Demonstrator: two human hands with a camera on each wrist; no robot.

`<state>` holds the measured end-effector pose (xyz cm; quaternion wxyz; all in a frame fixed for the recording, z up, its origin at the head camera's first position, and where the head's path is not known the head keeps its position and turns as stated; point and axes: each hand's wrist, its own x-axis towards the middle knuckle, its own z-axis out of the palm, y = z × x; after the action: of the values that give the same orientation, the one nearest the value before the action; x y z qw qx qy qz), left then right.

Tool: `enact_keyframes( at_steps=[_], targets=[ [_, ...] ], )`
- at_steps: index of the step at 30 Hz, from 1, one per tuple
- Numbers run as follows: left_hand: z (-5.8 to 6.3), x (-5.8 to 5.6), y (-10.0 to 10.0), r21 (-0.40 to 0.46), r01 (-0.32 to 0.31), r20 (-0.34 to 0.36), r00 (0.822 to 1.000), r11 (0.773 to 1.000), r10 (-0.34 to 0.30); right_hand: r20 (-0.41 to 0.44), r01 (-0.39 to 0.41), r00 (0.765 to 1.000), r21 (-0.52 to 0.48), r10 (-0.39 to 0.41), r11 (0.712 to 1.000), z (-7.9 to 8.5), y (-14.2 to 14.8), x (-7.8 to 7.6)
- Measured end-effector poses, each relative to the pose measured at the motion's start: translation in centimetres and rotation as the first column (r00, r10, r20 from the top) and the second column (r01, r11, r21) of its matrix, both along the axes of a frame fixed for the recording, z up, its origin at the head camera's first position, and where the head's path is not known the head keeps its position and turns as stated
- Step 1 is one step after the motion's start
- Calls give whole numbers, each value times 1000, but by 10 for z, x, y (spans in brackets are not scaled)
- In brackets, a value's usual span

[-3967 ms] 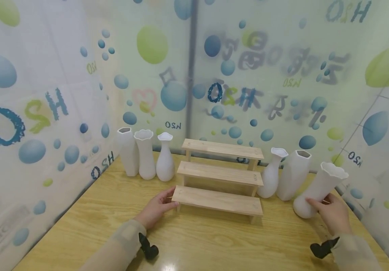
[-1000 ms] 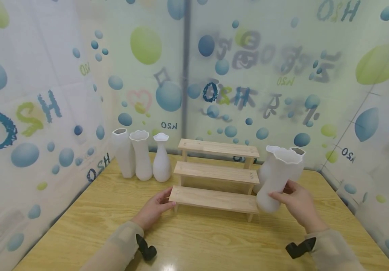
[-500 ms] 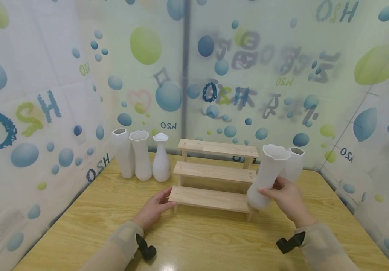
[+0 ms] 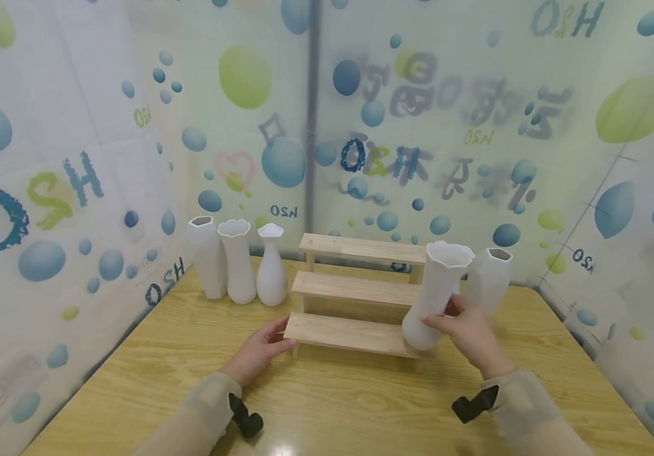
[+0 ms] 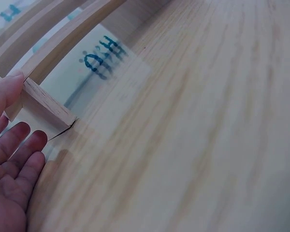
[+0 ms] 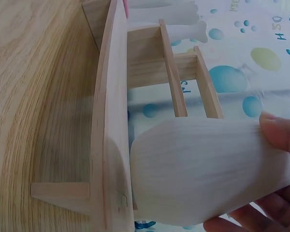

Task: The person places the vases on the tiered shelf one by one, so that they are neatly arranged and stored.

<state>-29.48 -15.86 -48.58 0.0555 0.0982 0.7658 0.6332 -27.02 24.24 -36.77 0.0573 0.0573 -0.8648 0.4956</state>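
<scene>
My right hand (image 4: 475, 335) grips a white vase (image 4: 440, 285) with a wavy rim around its waist. The vase leans to the right, its rounded base at the right end of the lowest step of a three-step wooden display stand (image 4: 349, 334). In the right wrist view the vase's base (image 6: 183, 169) lies right against the board, though I cannot tell whether it bears on it. At the stand's left end, my left hand (image 4: 258, 351) holds the lowest step's corner. The left wrist view has the thumb (image 5: 9, 89) on the board's end and the other fingers loosely bent beside the leg.
Left of the stand are a faceted vase (image 4: 208, 259), a wavy-rimmed vase (image 4: 239, 263) and a slim-necked vase (image 4: 271, 269). Another faceted vase (image 4: 489, 278) stands at right, partly covered by the held one. Printed curtains surround the wooden table (image 4: 327, 411).
My right hand has carried the wavy-rimmed vase leftward from the table's right side to the lowest step's right end. My left hand has stayed at the stand's left corner.
</scene>
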Motion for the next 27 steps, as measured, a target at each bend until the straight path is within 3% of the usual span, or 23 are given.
enact_keyframes(
  at_steps=[27],
  targets=[
    [0, 0, 0, 24, -8, 30, 1000, 1000, 7, 27, -60, 998, -79, 63, 995, -7, -26, -6]
  ],
)
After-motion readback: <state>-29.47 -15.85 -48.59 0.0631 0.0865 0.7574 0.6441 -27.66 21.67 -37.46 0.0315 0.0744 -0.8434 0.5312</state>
